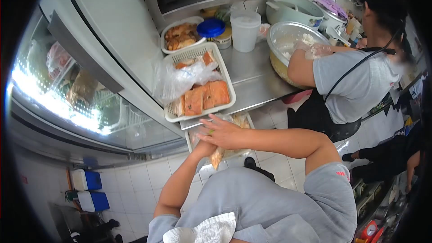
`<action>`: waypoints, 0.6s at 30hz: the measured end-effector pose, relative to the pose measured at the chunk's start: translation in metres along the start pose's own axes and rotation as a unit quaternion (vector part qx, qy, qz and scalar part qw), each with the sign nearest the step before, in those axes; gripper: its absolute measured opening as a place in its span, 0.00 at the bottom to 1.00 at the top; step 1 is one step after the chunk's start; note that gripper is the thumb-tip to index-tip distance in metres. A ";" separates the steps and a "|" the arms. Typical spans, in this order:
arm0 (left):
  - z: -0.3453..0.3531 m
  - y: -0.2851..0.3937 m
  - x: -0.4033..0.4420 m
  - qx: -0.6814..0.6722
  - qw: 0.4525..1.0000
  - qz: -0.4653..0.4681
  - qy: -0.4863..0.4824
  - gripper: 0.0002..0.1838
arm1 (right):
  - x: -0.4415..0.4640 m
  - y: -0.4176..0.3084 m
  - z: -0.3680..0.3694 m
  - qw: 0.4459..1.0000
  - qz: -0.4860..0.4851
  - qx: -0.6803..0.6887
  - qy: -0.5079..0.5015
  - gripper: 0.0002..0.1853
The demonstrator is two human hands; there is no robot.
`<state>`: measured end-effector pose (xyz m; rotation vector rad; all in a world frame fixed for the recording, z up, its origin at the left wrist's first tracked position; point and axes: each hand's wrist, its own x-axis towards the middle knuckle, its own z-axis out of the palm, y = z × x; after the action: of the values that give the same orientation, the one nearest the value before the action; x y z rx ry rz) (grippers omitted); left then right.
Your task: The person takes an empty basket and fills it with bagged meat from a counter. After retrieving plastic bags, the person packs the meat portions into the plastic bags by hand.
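My right hand reaches across from the right with its fingers stretched and apart, a green ring on one of them. It lies over my left hand, whose fingers are mostly hidden. Just below both hands a tan, pointed piece of food shows, perhaps inside clear plastic; whether my left hand grips it I cannot tell. Under the hands is a low pale tray with bagged food in it. Beyond them, a white basket on the steel counter holds browned slabs of meat and a crumpled clear plastic bag.
A glass-door fridge stands at left. On the counter are a container of browned pieces, a blue-lidded tub and a white bucket. At right, a co-worker works with gloved hands in a large metal bowl.
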<state>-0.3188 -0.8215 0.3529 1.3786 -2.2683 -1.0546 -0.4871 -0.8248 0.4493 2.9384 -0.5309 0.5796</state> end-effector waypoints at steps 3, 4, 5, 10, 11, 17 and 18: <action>-0.017 0.010 -0.002 0.022 0.998 -0.036 -0.047 0.17 | -0.016 0.029 0.033 0.964 0.143 0.076 -0.211 0.17; -0.021 0.013 -0.005 -0.003 0.994 -0.057 -0.095 0.19 | -0.016 0.038 0.031 0.926 0.177 0.121 -0.310 0.14; -0.019 0.012 -0.008 0.000 0.995 -0.054 -0.089 0.19 | -0.018 0.044 0.028 0.928 0.174 0.115 -0.308 0.14; -0.010 0.023 -0.025 0.001 0.996 0.001 -0.084 0.14 | -0.024 0.062 0.034 0.865 0.112 0.376 -0.313 0.16; -0.010 0.025 -0.024 -0.029 0.996 -0.003 -0.083 0.14 | -0.025 0.066 0.032 0.852 0.094 0.410 -0.313 0.18; -0.015 0.023 -0.016 -0.068 0.995 0.066 0.025 0.11 | -0.066 0.075 0.035 0.666 0.281 0.615 -0.316 0.22; -0.014 0.022 -0.013 -0.070 0.994 0.080 0.011 0.11 | -0.072 0.071 0.030 0.664 0.298 0.614 -0.305 0.22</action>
<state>-0.3187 -0.8108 0.3799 1.1291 -2.2015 -1.1158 -0.5642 -0.8737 0.3957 4.2025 -1.8691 -0.2821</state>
